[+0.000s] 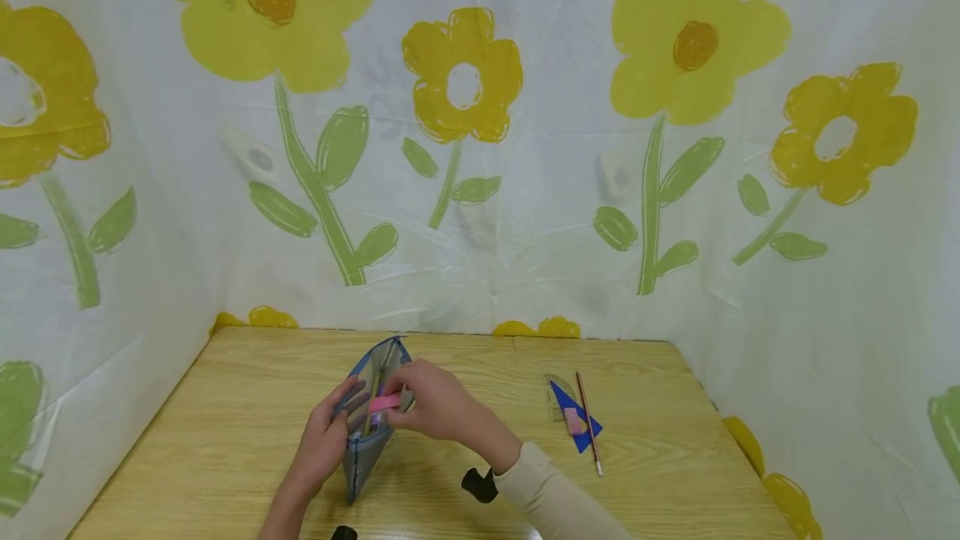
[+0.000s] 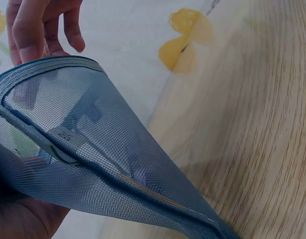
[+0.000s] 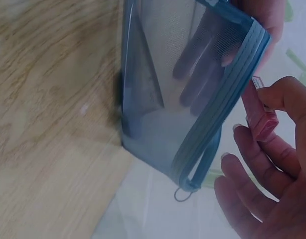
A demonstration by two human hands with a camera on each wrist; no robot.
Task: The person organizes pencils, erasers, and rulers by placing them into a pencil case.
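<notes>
A blue-grey mesh zip pencil pouch (image 1: 362, 471) stands tilted on the table with its mouth open. My left hand (image 1: 321, 448) grips its left side, and the fingers show through the mesh in the right wrist view. A yellow pencil (image 1: 372, 402) and other items, partly hidden, are inside. Over the mouth, my right hand (image 1: 442, 402) pinches a small pink rectangular case (image 3: 258, 112) between thumb and fingers. In the left wrist view the pouch's mesh (image 2: 118, 129) fills the middle, with right-hand fingers (image 2: 31, 30) above its rim.
To the right on the wooden table (image 1: 660, 473) lie a blue set square (image 1: 583, 438), a clear protractor (image 1: 552, 394), a pink eraser (image 1: 573, 421) and a red-striped pencil (image 1: 587, 407). A white curtain (image 1: 540, 232) with yellow flowers surrounds the table's back and sides.
</notes>
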